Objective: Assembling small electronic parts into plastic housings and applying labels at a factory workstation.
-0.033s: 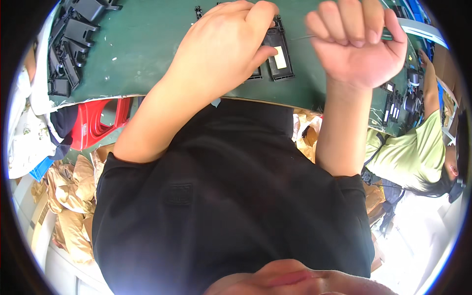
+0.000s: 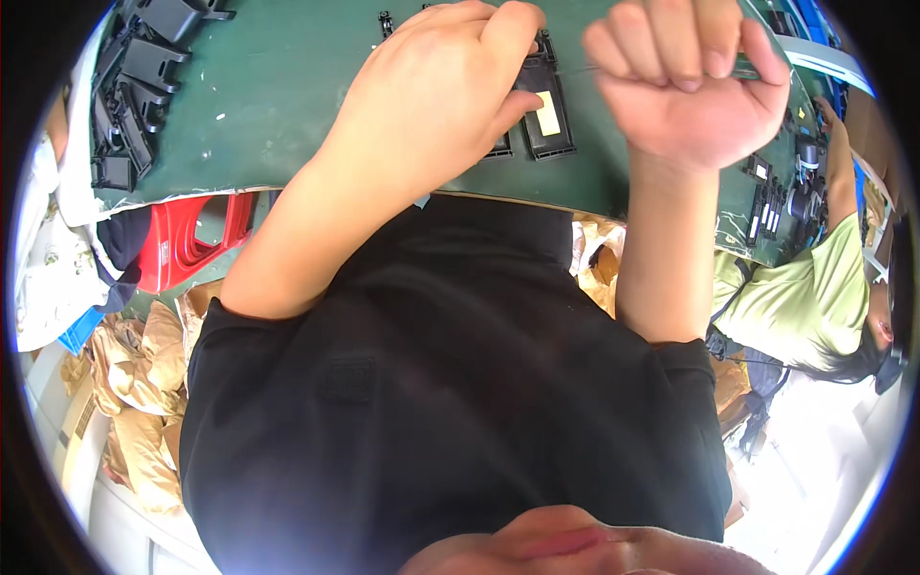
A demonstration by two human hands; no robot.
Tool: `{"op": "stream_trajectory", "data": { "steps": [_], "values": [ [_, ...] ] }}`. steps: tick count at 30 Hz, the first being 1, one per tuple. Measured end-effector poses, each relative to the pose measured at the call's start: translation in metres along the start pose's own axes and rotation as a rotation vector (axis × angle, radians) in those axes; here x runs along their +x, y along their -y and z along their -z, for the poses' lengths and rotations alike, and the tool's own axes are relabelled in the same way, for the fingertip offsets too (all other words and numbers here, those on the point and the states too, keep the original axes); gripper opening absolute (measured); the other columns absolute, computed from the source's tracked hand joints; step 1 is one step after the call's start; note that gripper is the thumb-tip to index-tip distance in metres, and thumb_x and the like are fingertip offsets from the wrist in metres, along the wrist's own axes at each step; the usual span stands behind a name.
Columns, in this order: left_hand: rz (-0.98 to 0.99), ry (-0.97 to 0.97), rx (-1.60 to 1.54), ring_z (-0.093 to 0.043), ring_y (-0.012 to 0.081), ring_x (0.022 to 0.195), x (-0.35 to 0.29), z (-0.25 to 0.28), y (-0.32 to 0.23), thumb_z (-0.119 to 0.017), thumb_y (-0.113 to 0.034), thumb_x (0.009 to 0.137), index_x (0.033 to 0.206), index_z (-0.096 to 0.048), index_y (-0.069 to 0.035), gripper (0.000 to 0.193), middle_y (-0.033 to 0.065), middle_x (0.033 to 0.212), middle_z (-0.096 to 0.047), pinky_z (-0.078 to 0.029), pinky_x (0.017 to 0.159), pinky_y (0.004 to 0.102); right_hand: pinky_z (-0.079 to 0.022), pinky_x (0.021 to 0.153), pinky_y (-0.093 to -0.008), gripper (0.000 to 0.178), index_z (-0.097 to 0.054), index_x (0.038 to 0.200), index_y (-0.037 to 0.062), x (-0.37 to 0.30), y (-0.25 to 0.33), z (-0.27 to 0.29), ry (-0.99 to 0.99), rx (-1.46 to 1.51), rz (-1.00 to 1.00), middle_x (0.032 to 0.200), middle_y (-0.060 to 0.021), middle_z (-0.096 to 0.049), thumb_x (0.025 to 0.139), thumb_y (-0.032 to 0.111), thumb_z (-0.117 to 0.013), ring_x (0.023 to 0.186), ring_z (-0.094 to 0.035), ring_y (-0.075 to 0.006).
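Note:
My left hand is bent over several flat black plastic parts on the green table, hiding some of them. Its thumb and forefinger close on a long black plastic part that bears a pale yellow label. Beside that, my right hand is curled palm up around a screwdriver, whose translucent green handle shows between the fingers. The thin shaft points left toward the labelled part; whether its tip touches the part is hard to make out.
Black plastic pieces are heaped at the table's far left. More black parts lie at the right, near a co-worker in a light green shirt. Under the table edge stand a red stool and brown paper.
My right hand has shifted slightly to the left with the screwdriver, toward the labelled part. The left hand stays almost still.

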State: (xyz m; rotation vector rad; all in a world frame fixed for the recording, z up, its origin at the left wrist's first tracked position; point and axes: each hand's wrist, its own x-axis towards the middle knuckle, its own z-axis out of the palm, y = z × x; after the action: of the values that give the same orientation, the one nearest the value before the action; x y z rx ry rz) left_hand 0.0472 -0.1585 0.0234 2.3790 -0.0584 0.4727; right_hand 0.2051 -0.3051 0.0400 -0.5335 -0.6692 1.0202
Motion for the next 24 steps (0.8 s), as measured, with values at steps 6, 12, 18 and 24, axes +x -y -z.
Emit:
{"op": "stream_trajectory", "data": {
  "steps": [6,12,18,24],
  "values": [
    [0.078,0.043,-0.041,-0.066,0.0425,0.100,0.004,0.001,0.002,-0.079,-0.010,0.083,0.123,-0.055,0.002,0.048,0.0214,0.102,-0.069,-0.053,0.090,0.0473,-0.023,0.048,-0.0342,0.040,-0.044,0.072,0.0097,-0.001,-0.015,0.002,0.064,-0.165,0.071,0.053,-0.0024,-0.039,0.101,0.037,-0.051,0.044,-0.025,-0.0152],
    [0.039,0.027,-0.062,-0.066,0.0423,0.100,0.006,0.002,0.002,-0.078,-0.010,0.083,0.123,-0.055,0.003,0.048,0.0213,0.103,-0.069,-0.053,0.090,0.0469,-0.026,0.044,-0.0321,0.032,-0.048,0.070,0.0094,0.000,-0.009,0.006,0.093,-0.253,0.002,0.054,-0.0034,-0.048,0.088,0.030,-0.066,0.041,-0.032,-0.0144],
    [0.138,0.086,-0.074,-0.067,0.0410,0.099,0.009,0.003,0.000,-0.080,-0.005,0.080,0.120,-0.057,0.003,0.047,0.0203,0.103,-0.070,-0.054,0.089,0.0452,-0.025,0.043,-0.0311,0.027,-0.049,0.071,0.0088,-0.003,-0.018,0.013,0.101,-0.151,-0.007,0.054,-0.0035,-0.050,0.082,0.024,-0.069,0.040,-0.034,-0.0142],
    [0.167,0.107,-0.090,-0.067,0.0414,0.099,0.012,0.006,-0.002,-0.079,-0.005,0.081,0.118,-0.058,0.003,0.044,0.0209,0.103,-0.070,-0.054,0.088,0.0451,-0.026,0.042,-0.0320,0.024,-0.049,0.071,0.0072,0.000,-0.016,0.009,0.113,-0.183,-0.064,0.053,-0.0038,-0.048,0.081,0.021,-0.067,0.040,-0.033,-0.0156]
  ]
}}
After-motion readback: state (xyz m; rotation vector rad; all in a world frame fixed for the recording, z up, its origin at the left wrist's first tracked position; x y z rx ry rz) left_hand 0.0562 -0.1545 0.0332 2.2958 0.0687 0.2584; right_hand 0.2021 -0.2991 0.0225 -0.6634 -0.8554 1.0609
